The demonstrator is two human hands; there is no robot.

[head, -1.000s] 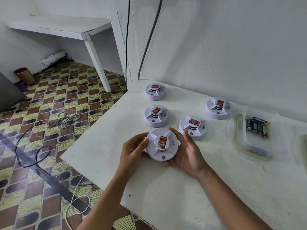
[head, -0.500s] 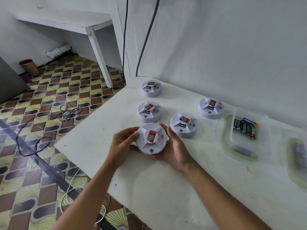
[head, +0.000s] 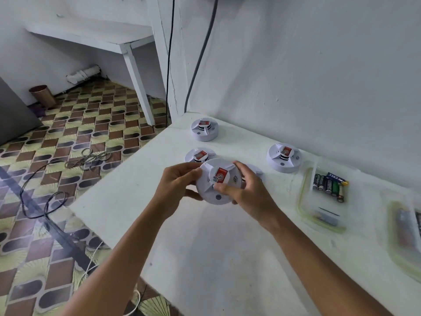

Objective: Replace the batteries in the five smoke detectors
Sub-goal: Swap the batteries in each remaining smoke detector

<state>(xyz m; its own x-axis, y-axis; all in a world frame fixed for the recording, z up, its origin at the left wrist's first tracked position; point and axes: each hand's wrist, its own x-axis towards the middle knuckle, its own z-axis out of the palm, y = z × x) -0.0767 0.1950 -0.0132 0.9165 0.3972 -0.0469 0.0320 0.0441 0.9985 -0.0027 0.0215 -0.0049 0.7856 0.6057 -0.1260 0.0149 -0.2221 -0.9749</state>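
The white desk (head: 205, 258) fills the lower right of the view, set against a white wall (head: 319, 65), with a patterned tile floor (head: 79, 137) to its left. On the desk's right side sits a clear container (head: 305, 201) holding several loose batteries (head: 330, 185), and a second clear container (head: 396, 242) lies at the frame's right edge, its contents too blurred to tell. Three smoke detectors rest on the desk: the far detector (head: 204, 129) near the corner, the right detector (head: 283, 157) just left of the batteries, and the middle detector (head: 198, 155) partly hidden behind the hands. A fourth shape behind the right hand is mostly covered. The held detector (head: 218, 181) is raised above the desk between both hands, tilted toward the camera, red label up. The left hand (head: 177, 187) grips its left rim with curled fingers; the right hand (head: 249, 190) clasps the right rim, thumb pressed on the face.
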